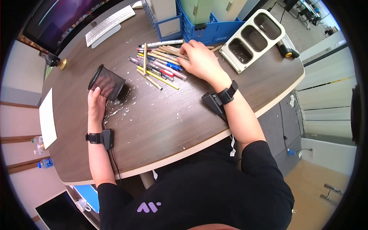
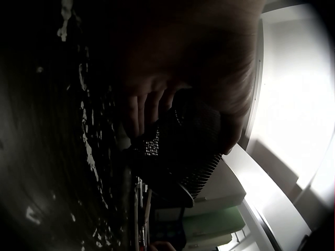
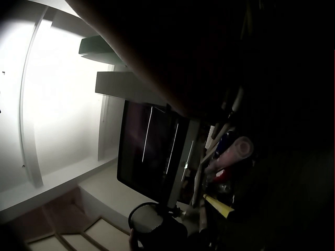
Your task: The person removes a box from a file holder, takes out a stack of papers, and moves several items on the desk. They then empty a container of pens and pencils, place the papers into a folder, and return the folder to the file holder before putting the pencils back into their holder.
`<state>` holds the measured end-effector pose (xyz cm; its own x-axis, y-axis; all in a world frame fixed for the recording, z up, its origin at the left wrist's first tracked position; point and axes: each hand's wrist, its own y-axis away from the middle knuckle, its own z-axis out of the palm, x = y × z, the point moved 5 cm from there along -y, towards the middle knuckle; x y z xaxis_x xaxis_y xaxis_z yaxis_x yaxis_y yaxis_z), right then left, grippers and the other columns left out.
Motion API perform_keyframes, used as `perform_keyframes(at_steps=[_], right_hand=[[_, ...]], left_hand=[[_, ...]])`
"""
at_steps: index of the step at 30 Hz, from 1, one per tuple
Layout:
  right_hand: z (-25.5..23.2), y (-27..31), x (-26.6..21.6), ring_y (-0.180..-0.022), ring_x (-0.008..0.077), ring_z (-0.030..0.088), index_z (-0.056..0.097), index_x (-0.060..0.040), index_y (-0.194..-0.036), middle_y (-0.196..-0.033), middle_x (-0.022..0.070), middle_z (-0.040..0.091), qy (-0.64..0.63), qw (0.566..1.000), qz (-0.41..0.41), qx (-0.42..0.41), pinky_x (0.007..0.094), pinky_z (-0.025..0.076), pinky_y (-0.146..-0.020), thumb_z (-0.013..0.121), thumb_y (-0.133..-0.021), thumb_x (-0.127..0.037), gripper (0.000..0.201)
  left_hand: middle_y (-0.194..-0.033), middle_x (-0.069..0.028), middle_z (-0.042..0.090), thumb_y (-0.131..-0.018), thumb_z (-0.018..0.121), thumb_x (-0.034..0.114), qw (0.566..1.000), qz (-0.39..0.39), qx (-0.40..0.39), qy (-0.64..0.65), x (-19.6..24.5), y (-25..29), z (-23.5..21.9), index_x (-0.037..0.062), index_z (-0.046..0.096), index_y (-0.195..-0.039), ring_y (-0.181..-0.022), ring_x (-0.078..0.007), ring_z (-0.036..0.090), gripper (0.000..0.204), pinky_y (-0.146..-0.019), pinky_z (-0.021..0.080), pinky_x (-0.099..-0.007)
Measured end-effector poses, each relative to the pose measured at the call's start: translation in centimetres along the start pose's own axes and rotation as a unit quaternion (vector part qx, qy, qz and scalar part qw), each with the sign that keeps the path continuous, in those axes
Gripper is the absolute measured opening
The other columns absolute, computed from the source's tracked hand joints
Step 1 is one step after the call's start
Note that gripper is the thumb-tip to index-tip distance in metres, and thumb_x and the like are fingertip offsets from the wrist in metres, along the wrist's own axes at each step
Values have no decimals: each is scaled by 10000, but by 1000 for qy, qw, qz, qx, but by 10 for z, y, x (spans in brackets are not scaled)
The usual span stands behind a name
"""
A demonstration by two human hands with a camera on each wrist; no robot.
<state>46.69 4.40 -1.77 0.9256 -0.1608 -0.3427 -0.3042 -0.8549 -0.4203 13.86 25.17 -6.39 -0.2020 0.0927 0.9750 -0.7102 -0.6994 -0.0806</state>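
A black mesh pen cup point(image 1: 109, 83) is tilted on its side just over the desk, gripped by my left hand point(image 1: 96, 103). In the left wrist view, fingers and thumb wrap the dark mesh cup point(image 2: 193, 136). Pens and pencils point(image 1: 159, 65) lie in a loose pile at the middle of the desk. My right hand point(image 1: 201, 63) reaches over the pile's right end, bent fingers and thumb apart around several brown pencils point(image 1: 172, 52). Its fingertips are partly hidden. A pink-capped pen point(image 3: 233, 154) shows below this hand in the right wrist view.
White scraps point(image 1: 119, 109) litter the desk near the cup. Blue file holders point(image 1: 216, 32) stand behind the pile, and a cream three-compartment organizer point(image 1: 249, 41) lies to the right. A keyboard point(image 1: 110, 26) and monitor point(image 1: 65, 23) are at back left; paper point(image 1: 47, 119) lies at the left edge.
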Motion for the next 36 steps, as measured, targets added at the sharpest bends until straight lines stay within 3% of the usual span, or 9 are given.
perform_keyframes(at_steps=[5,8,13,16,18,27,30,33,36], right_hand=[[4,1,-3,-925,312,646,645,-66,-992,-915,109,645,20,998,-17,51,440,551,-765,687,-863,-231,213],[-14,-4,4,-802,332,673,623,-49,-1023,-820,126,677,-174,980,89,43,426,541,-721,646,-896,-193,193],[-39,-5,19,-644,57,512,636,-30,-974,-731,-2,595,-582,802,93,99,218,428,-601,486,-974,-49,152],[-67,11,14,-649,59,504,615,-22,-1034,-750,25,605,-494,794,2,354,212,426,-601,466,-991,-28,156],[-81,16,13,-688,72,519,559,-14,-1170,-925,80,640,-455,780,-45,427,212,446,-621,449,-1012,-47,195],[-109,20,72,-723,134,639,452,20,-1340,-1140,163,639,-499,714,97,482,235,510,-555,470,-1036,-216,385],[-116,19,76,-699,130,635,209,-5,-1500,-1140,190,650,-530,695,113,473,249,533,-551,479,-1039,-221,576],[-113,15,60,-645,141,612,50,-41,-1549,-1181,228,645,-481,772,98,403,276,540,-582,462,-1038,-195,675],[-89,3,46,-590,68,558,410,-7,-1442,-928,123,722,-459,833,84,296,213,483,-559,573,-1011,-170,488]], left_hand=[[-1404,-193,547,-982,587,372,1000,3,-8,1,1,0,0,-53,442,-1420,-1309,-294,534,627,-1130,396,-446],[-1406,-192,545,-986,577,377,1000,2,8,0,1,1,0,-61,437,-1419,-1317,-297,526,631,-1140,384,-446],[-1416,-195,536,-995,557,380,1000,2,9,-2,0,1,-1,-69,433,-1418,-1329,-299,515,629,-1149,373,-440],[-1404,-190,542,-986,575,339,1000,4,3,16,4,0,5,-64,433,-1416,-1311,-293,530,605,-1133,394,-439],[-1396,-188,547,-981,585,322,1000,3,-1,27,4,1,7,-63,434,-1414,-1303,-290,537,599,-1128,401,-440],[-1405,-199,538,-981,583,344,1000,-2,5,23,3,1,4,-67,425,-1420,-1307,-297,534,622,-1136,390,-446],[-1415,-222,522,-980,588,350,1000,-6,7,26,1,0,2,-62,399,-1436,-1297,-315,539,643,-1119,405,-442],[-1418,-246,510,-978,596,354,999,-20,6,30,0,4,-3,-58,377,-1446,-1284,-331,546,661,-1102,419,-437],[-1415,-257,510,-975,605,352,1000,-19,8,22,1,2,-2,-56,372,-1446,-1277,-337,550,665,-1093,426,-433]])
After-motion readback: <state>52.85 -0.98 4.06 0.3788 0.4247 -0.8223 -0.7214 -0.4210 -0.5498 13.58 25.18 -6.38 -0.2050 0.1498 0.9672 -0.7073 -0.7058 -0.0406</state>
